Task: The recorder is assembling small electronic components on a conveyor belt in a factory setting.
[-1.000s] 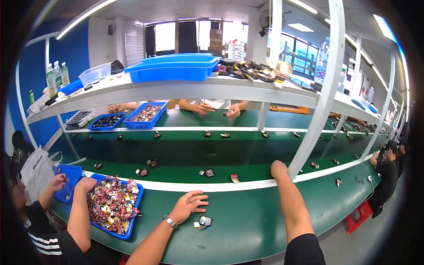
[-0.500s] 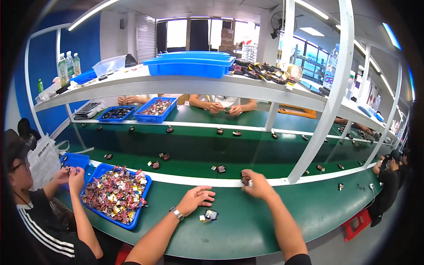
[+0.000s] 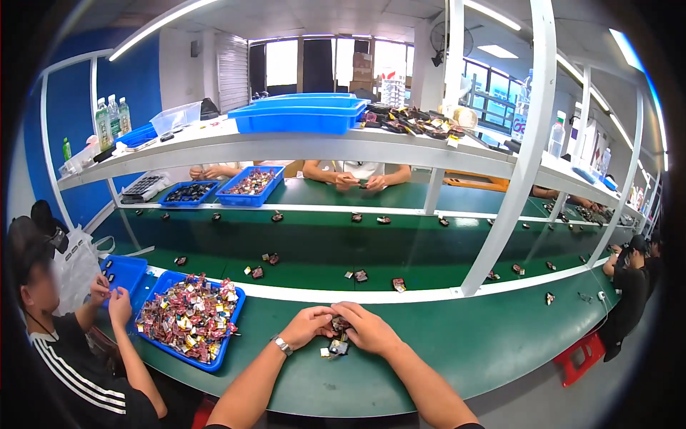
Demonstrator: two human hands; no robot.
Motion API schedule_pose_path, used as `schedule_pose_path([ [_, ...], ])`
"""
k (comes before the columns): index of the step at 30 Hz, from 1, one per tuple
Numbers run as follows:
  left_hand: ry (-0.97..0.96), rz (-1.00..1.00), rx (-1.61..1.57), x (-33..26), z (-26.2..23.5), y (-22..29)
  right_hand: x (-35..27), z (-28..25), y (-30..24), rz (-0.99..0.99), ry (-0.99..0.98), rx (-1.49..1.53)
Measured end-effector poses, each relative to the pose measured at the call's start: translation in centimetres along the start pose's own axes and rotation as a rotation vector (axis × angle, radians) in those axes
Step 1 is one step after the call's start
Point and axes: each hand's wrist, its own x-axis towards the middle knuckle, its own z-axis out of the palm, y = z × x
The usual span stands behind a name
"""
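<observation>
My left hand [image 3: 307, 326], with a metal watch on its wrist, and my right hand [image 3: 367, 330] meet over the green tabletop. Their fingers close round a small dark-red and black electronic part [image 3: 339, 326], largely covered by the fingers. Just below the fingertips lies another small part [image 3: 337, 347], silvery and black with a pale tag beside it. Beyond my hands, a reddish part with a white end [image 3: 399, 284] rests on the dark green strip next to the white rail.
Left of me stands a blue tray [image 3: 240, 294] heaped with small red-wrapped parts. A seated person [image 3: 71, 343] works beside it. More small parts [image 3: 360, 275] are spaced along the green strip. A white upright post [image 3: 511, 168] carries the shelf [image 3: 300, 149]. Others sit across and far right.
My right hand has come back from the rail toward my left hand, with a part. My left hand's outstretched fingers have closed in. Parts on the strip have shifted slightly right.
</observation>
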Motion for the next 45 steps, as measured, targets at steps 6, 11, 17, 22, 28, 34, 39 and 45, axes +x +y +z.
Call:
schedule_pose_path([
  [6,-0.002,0.062,-0.038,-0.6,1.5,1.6,-0.1,-0.5,1.8,0.022,0.112,-0.011],
  [11,0.015,0.025,-0.062,-0.4,1.1,1.3,-0.2,-0.1,1.8,-0.063,0.12,-0.057],
  [17,0.003,0.037,0.037,-0.7,1.6,1.3,-0.1,1.0,1.2,0.046,0.101,0.003],
  [22,0.0,0.009,0.091,-0.6,2.1,1.6,-0.3,1.2,2.1,0.046,0.074,-0.046],
  [28,-0.034,0.007,0.014,-0.5,1.7,1.1,-0.1,1.1,1.8,0.016,0.09,-0.028],
  [34,-0.106,0.08,0.124,-0.6,1.7,1.3,-0.1,1.3,1.8,0.062,0.114,0.016],
  [39,-0.123,0.097,0.182,-0.6,1.5,1.1,-0.2,1.7,1.8,0.06,0.13,-0.003],
  [45,-0.068,0.03,0.123,-0.6,1.8,1.2,-0.4,1.1,1.5,0.055,0.074,0.078],
])
